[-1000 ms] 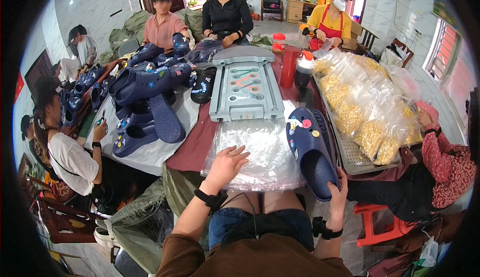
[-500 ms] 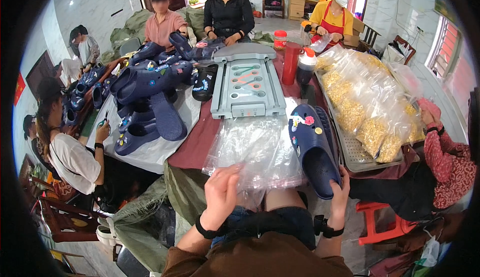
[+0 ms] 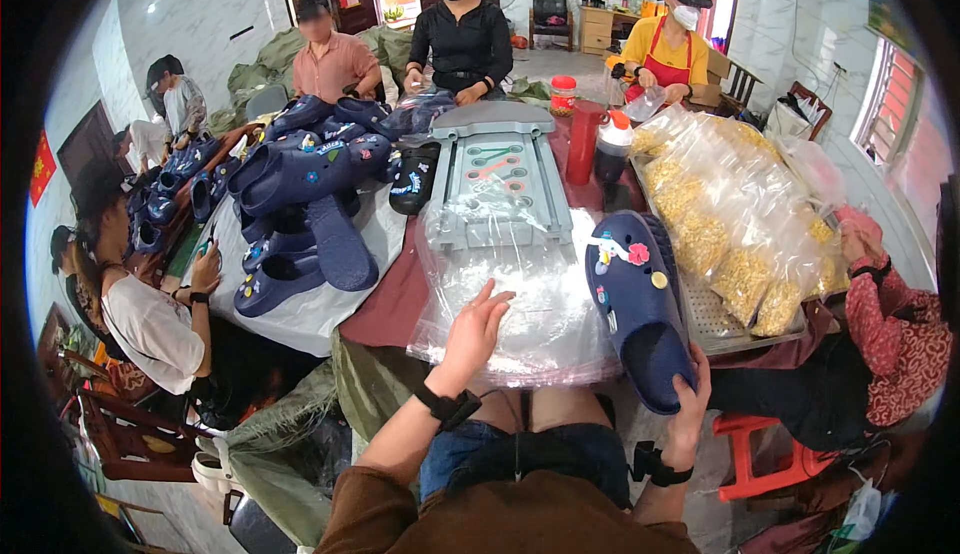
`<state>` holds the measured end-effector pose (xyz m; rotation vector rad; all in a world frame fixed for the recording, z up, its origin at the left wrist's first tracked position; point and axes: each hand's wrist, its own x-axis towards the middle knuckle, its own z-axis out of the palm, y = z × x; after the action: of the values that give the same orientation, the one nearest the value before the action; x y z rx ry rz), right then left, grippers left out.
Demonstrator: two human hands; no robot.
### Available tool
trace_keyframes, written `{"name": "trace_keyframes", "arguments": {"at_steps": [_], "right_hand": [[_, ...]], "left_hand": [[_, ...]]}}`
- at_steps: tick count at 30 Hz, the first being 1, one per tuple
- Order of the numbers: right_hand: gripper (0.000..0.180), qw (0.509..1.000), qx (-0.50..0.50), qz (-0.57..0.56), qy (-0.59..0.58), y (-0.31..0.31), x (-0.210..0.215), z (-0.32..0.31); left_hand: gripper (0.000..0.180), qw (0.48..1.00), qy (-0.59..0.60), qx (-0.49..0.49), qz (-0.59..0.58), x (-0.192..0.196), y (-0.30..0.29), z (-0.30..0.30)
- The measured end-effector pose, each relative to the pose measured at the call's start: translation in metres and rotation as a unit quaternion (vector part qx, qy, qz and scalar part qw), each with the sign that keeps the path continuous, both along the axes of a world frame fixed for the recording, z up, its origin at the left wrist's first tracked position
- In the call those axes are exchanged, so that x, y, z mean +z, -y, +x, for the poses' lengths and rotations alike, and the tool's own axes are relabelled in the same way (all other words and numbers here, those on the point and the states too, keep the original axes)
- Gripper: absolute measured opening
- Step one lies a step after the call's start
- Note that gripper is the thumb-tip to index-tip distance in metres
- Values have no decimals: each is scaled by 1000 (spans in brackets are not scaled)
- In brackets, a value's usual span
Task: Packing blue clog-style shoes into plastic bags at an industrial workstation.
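Head view: the left hand [image 3: 478,329] lies open, fingers spread on a stack of clear plastic bags [image 3: 520,299] at the table's near edge. The right hand [image 3: 688,394] grips the heel of a navy foam clog with charms [image 3: 635,304], at three o'clock of the bags. Bagging seems underway; next calls for peeling one bag open. A maroon-clothed table [image 3: 385,304] stands in a crowded workroom.

White tiled walls [image 3: 140,24], window [image 3: 880,94] at right, wooden desk [image 3: 600,26] behind.
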<state>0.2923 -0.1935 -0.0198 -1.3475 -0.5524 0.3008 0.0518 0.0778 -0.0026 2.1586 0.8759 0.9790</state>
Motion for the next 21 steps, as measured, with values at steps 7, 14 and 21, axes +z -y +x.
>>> {"name": "trace_keyframes", "arguments": {"at_steps": [7, 14, 21], "right_hand": [[100, 976, 166, 136, -32, 28, 30, -6], [111, 960, 277, 34, 23, 28, 47, -25], [82, 934, 316, -61, 156, 23, 46, -8]], "left_hand": [[36, 986, 3, -22, -163, -17, -37, 18], [36, 981, 53, -94, -163, -1, -39, 6], [39, 973, 7, -110, -201, 59, -21, -20]]}}
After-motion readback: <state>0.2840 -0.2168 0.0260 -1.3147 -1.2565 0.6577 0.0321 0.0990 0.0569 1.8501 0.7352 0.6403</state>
